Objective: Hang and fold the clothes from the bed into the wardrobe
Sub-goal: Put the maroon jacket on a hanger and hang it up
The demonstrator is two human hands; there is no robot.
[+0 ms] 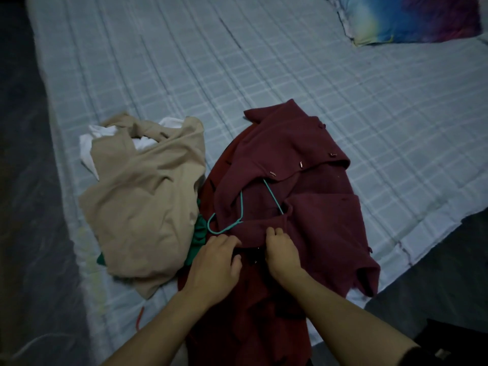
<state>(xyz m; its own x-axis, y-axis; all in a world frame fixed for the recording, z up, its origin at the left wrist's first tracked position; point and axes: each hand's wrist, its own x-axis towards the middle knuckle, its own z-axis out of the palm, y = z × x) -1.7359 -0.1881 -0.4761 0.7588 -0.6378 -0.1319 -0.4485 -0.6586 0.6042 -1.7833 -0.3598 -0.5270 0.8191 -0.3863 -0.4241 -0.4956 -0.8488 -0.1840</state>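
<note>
The maroon coat [287, 180] is seen from the head view spread on the bed [237, 62], near its lower edge, with a thin teal hanger [239, 207] partly slid inside it. The hanger's hook and one shoulder wire are exposed just beyond the fingers, and the rest is hidden under the cloth. Its long axis appears to run across the view from lower left to upper right, towards the coat's buttoned edge. The left hand [216, 262] is laid on the coat's near edge, just below the hook, with its fingers [229, 240] curled into the fabric. The right hand [281, 247] is pinching a fold of the coat close beside it, fingers narrow. The left hand is judged the nearer to the hook, so the coming move probably turns on the collar being drawn over the wire from there.

The coat looks thick, woolly and matt, with small metal fasteners along a flap. Beside it on the left a beige garment [148, 202] lies crumpled, soft and thin, over white cloth [91, 143] and a green piece [196, 239]. The bed cover is quilted in pale checks. A bright pillow [412, 17] lies at the far corner.
</note>
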